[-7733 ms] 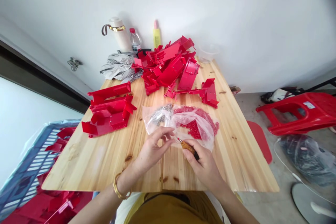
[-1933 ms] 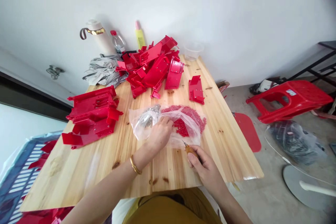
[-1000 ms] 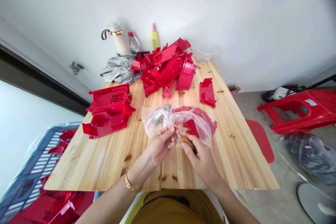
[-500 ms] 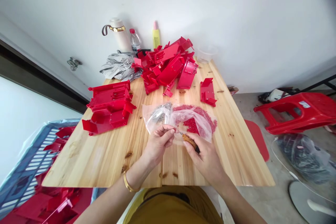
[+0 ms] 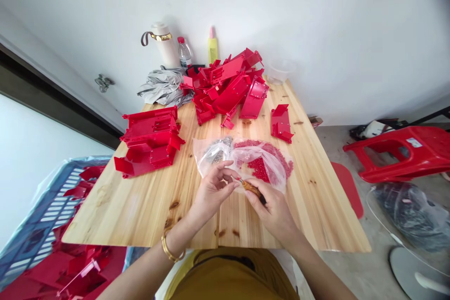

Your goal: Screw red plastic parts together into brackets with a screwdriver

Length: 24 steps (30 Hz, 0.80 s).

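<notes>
My right hand [image 5: 272, 208] is closed round a small tool with a brown wooden handle [image 5: 251, 189], its thin metal tip pointing left. My left hand [image 5: 213, 192] pinches something tiny at that tip; I cannot make out what it is. Both hands hover over the near middle of the wooden table [image 5: 140, 206]. Just beyond them lies a clear plastic bag [image 5: 246, 161] holding small red beads [image 5: 262, 168] on the right and small silver metal bits [image 5: 216, 154] on the left. A gold bangle [image 5: 170, 251] is on my left wrist.
A stack of red plastic parts [image 5: 151, 140] sits at left, a big red pile [image 5: 228, 86] at the back, one lone part [image 5: 281, 124] at right. A flask, bottles, grey cloth [image 5: 163, 86] stand by the wall. A blue crate [image 5: 42, 211] and a red stool [image 5: 404, 150] flank the table.
About two seconds ago my left hand was reaching into the bag; it has since come back to meet the tool tip. The lone red part lost its long piece since the oldest frame.
</notes>
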Motion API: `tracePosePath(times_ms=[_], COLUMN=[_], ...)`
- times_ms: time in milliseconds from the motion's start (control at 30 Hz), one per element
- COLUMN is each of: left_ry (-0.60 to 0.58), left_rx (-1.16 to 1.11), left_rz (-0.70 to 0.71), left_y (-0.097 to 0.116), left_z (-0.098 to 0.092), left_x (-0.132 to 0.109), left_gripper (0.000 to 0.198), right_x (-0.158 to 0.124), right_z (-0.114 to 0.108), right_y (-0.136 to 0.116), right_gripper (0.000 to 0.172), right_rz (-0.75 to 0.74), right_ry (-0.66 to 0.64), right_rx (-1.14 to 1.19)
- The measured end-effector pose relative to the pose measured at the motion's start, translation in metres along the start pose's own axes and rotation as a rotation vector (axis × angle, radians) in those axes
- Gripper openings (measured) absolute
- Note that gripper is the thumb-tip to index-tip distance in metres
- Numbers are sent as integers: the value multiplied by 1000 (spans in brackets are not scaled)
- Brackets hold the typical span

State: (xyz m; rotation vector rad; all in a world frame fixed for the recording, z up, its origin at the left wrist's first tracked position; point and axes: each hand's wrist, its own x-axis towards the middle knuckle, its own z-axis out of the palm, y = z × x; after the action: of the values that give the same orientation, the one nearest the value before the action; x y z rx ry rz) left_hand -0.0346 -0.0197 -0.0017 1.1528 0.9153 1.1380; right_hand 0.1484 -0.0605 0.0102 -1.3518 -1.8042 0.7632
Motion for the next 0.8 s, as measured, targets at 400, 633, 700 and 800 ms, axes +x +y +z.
tracePosePath(times_ms=[400,633,700,800], left_ry=[-41,6,85,214], left_rx=[1170,1100,933,466], left_rz=[122,172,192,49], left_y=[-21,-26,-25,-19], left_z=[-37,-40,-42,-37], left_x=[71,65,61,51], left_gripper=[13,19,17,14], right_x=[5,8,10,16], right_z=[1,4,6,13], right_y=[14,13,11,5], right_gripper=[33,31,30,28], right_rz=[262,254,226,177], right_ry=[63,37,13,-16], right_rx=[130,149,131,96])
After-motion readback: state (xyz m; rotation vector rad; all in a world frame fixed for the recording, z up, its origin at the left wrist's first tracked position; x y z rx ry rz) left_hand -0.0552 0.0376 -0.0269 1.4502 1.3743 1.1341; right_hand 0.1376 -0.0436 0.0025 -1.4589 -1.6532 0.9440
